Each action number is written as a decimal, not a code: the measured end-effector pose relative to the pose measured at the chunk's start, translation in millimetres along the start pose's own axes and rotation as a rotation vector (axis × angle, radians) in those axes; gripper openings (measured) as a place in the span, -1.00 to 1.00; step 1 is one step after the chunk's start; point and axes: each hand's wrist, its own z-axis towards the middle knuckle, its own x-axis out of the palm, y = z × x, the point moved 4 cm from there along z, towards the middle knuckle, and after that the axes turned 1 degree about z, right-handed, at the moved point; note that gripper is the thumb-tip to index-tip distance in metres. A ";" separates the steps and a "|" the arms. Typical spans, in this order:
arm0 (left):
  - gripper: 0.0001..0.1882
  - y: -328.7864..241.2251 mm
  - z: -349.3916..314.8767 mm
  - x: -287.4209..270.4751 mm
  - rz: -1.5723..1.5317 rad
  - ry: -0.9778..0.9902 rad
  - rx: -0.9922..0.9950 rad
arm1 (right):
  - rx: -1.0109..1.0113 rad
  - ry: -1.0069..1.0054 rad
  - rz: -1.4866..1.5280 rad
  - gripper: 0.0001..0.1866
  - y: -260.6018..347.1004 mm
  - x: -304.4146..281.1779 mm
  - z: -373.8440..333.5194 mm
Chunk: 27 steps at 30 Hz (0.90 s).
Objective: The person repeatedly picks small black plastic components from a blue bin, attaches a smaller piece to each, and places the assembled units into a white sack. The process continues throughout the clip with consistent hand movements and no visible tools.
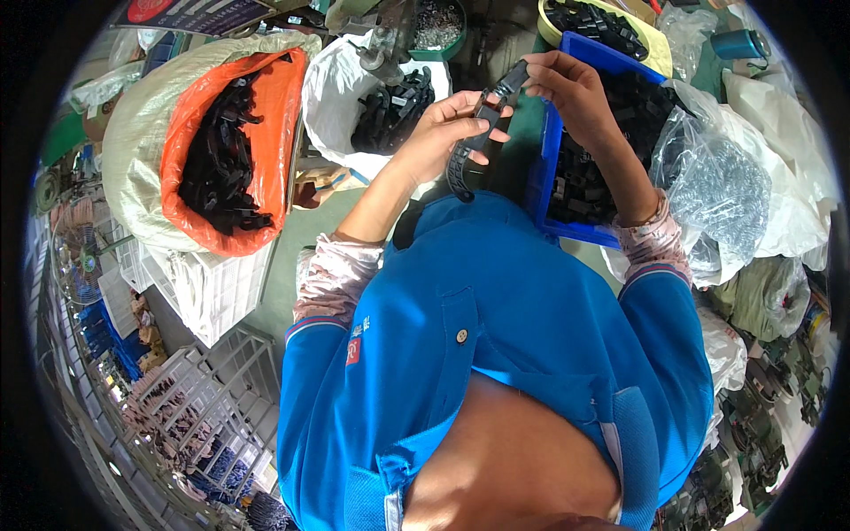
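Between my hands, above the workbench, is a long black plastic part with a curved, ribbed lower end (pixel 459 168). My left hand (pixel 436 134) is closed round its middle, the thumb lying across it and the fingertips showing on the far side. At its upper end, my right hand (pixel 574 96) pinches the tip between thumb and fingers. Whether a separate small piece sits in that pinch, I cannot tell. Close to my right forearm stands a blue crate (pixel 542 177) of black parts. A white bag (pixel 328 93) with similar black pieces lies left of my left hand.
An orange-lined woven sack (pixel 288 142) of black parts stands at the left on white crates (pixel 217 296). At the back are a green tray (pixel 443 55) of small metal pieces and a yellow basin (pixel 657 55). Clear plastic bags (pixel 717 195) crowd the right side.
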 end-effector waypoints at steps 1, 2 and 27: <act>-0.65 -0.3 -0.1 0.6 0.001 0.011 0.006 | -0.012 0.003 -0.032 -0.78 -0.9 -0.3 0.0; -0.65 0.1 0.6 0.9 0.007 0.017 0.006 | -0.013 0.008 -0.061 -0.76 -1.3 -1.0 0.1; -0.70 0.8 17.9 10.0 0.118 -0.033 0.022 | -0.040 0.086 -0.314 -0.78 3.6 0.6 -2.6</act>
